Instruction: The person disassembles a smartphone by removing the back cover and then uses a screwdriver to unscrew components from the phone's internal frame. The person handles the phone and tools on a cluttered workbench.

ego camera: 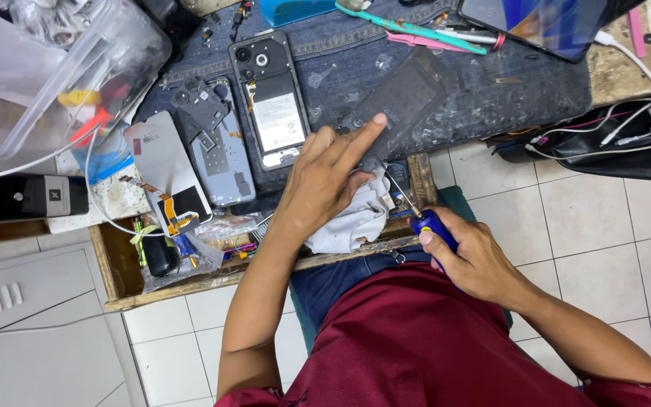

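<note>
Your left hand (325,177) rests on the back cover (401,98), which lies on the desk (506,90) right of the opened phone (270,98). Your right hand (469,256) sits nearer you, at the desk's front edge, with the screwdriver (416,211) reaching from it under your left hand. A cloth (356,218) lies beneath your left palm. Left of the phone lie a frame (220,143) and, further left, a screen panel (163,166). A plastic tub (54,68) stands at far left; a tablet (544,22) lies at the back right.

Two hands (325,177) (469,252), one screwdriver (416,215), one opened phone (270,98), one tablet (544,22)
</note>
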